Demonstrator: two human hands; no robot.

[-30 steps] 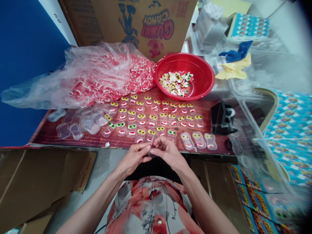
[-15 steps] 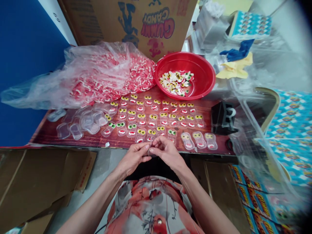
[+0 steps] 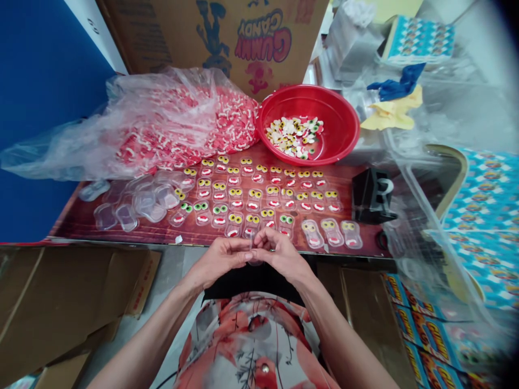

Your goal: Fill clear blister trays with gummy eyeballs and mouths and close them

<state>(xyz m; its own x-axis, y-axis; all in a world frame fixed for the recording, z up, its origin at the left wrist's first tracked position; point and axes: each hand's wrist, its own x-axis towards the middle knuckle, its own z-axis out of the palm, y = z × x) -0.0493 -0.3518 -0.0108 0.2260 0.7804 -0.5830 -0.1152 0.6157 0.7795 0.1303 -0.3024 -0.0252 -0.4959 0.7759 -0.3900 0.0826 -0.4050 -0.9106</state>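
Worktop (image 3: pixel 77 227): reddish-brown wood grain, with a blue panel (image 3: pixel 48 119) at its left end.
Behind it: a brown carton (image 3: pixel 170 32) stands with its "GUMMY CANDY" print upside down.
Left hand (image 3: pixel 221 260): thumb and fingers pinched on a small clear plastic piece (image 3: pixel 255 262), from its left.
Right hand (image 3: pixel 281 254): thumb and curled fingers closed on the same piece from the right; the two thumb tips meet or nearly meet.
Where the piece is: at the near edge of the worktop, before the person's patterned top (image 3: pixel 255 329); fingers hide much of it, so its contents cannot be told.
Face trays (image 3: pixel 254 200): clear shapes in uneven rows beyond the hands, mostly yellow-eyed, a few green-eyed, with red-and-white mouths.
Clear shells (image 3: pixel 150 204): loosely piled left of the rows.
Candy bag (image 3: pixel 162 119): see-through, slumped at back left, full of red-and-white pieces.
Red basin (image 3: pixel 343 116): just beside the bag, eye candies (image 3: pixel 287 135) loose inside.
Black stand (image 3: pixel 368 197): right of the rows.
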